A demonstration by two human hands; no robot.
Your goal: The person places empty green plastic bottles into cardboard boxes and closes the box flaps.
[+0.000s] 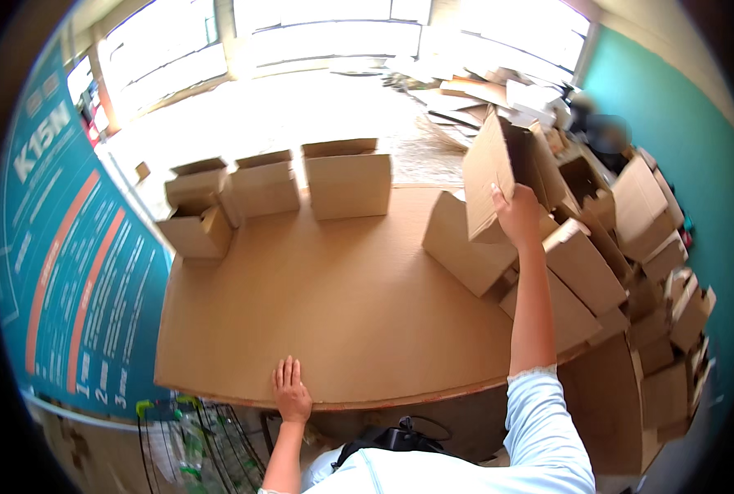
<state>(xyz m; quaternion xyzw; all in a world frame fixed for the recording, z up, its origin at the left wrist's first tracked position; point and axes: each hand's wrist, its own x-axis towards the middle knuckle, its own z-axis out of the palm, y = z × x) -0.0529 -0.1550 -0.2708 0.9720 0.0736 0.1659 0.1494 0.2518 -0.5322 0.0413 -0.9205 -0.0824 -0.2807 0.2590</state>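
the right hand (519, 212) grips the edge of an open box (490, 169), held tilted by the pile of boxes (577, 257) at the right of the surface (326, 305). the left hand (291, 393) lies flat and empty near the close edge. the step in hand seems to be lifting this box; the next move probably calls for a firm grip, keeping clear of the pile.

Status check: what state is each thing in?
Right hand: gripping the held box
Held box: open
Left hand: resting flat on the tabletop
Four boxes at far left: upright, open
Piled boxes at right: jumbled, some open
Wire basket: holding plastic bottles
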